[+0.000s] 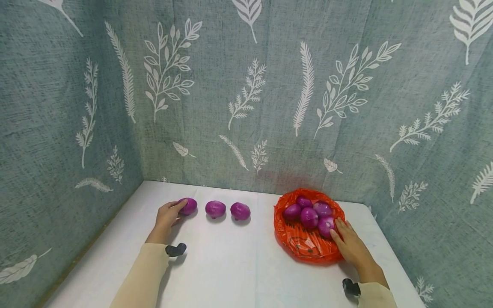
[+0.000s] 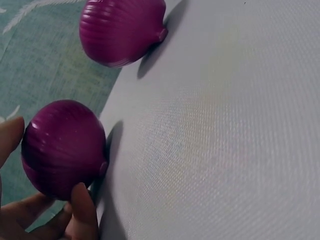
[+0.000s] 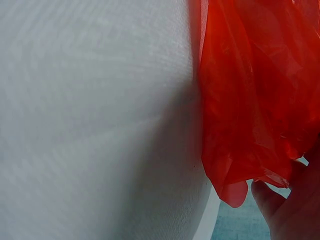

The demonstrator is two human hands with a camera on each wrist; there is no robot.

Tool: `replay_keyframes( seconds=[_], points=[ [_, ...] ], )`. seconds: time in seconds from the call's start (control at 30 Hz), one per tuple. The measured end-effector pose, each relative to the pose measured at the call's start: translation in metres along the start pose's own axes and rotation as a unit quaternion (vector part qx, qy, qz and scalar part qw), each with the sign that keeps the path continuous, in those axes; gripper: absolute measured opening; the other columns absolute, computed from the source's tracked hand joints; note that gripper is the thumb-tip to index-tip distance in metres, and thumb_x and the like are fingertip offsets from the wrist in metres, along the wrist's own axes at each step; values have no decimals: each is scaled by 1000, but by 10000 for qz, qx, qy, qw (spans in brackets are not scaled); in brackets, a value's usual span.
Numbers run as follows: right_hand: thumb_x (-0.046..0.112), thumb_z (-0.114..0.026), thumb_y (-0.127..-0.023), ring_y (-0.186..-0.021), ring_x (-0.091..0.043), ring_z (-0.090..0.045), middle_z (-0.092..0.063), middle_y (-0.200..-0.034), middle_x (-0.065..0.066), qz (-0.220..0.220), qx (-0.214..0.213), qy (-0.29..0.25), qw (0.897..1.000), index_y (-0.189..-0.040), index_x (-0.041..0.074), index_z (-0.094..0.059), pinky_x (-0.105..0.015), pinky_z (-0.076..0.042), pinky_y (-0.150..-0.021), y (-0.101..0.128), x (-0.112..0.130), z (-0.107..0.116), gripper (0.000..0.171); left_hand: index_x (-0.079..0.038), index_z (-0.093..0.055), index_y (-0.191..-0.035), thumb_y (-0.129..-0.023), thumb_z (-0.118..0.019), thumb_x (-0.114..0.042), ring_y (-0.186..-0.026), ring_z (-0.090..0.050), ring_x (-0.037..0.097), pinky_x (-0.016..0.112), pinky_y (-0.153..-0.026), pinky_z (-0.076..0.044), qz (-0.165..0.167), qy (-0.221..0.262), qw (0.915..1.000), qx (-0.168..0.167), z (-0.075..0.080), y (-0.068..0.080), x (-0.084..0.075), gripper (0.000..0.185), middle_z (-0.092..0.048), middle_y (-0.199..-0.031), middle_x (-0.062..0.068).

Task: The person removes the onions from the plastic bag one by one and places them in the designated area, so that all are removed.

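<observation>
My left hand (image 1: 167, 216) holds a purple onion (image 1: 188, 206) at the far left of a short row, thumb and fingers on opposite sides. In the left wrist view the fingers (image 2: 83, 210) press the lower side of that onion (image 2: 65, 150). To its right on the table stand a middle onion (image 1: 215, 209) and another onion (image 1: 240, 211). A red plastic bag (image 1: 296, 246) with its rim spread wide holds several purple onions (image 1: 309, 217). Against the bag's right side rests my right hand (image 1: 350, 244), fingers extended beside the nearest onion (image 1: 326, 226). Part of its fingers is hidden in the right wrist view.
A white-covered table (image 1: 231, 265) extends under everything. Green-grey leaf-patterned cloth (image 1: 246, 107) hangs behind the table and along both sides. Dark straps or mounts (image 1: 176, 250) sit at both wrists, over pale sleeves (image 1: 142, 273).
</observation>
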State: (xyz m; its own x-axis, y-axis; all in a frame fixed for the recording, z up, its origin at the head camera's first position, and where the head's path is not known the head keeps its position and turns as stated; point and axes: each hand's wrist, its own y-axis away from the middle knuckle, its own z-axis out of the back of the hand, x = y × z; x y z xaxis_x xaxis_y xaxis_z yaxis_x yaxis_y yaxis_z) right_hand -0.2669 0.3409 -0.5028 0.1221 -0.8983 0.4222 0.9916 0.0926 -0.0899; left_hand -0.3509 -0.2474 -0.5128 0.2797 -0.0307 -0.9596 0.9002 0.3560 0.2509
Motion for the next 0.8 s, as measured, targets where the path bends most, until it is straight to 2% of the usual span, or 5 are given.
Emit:
replay_keyframes(
  seconds=[0.3,0.8],
  points=[
    [53,-35,-102,-142,-47,-7,-18,-155,-27,-102,93,-55,9999,-151,-3,-20,-68,-11,-107,0,1,1,77,4,-39,-145,-89,-67,-48,-126,-46,37,45,-98,-46,5,-217,9997,70,-2,3,-2,81,-42,-144,25],
    [54,-35,-101,-142,-47,-9,-19,-155,-27,-39,39,-44,10000,-151,-3,-21,-67,-11,-108,-1,-1,1,77,3,-42,-142,-89,-66,-51,-112,-54,32,37,-86,-51,1,-401,9992,86,1,8,-5,79,-50,-136,23]
  ],
)
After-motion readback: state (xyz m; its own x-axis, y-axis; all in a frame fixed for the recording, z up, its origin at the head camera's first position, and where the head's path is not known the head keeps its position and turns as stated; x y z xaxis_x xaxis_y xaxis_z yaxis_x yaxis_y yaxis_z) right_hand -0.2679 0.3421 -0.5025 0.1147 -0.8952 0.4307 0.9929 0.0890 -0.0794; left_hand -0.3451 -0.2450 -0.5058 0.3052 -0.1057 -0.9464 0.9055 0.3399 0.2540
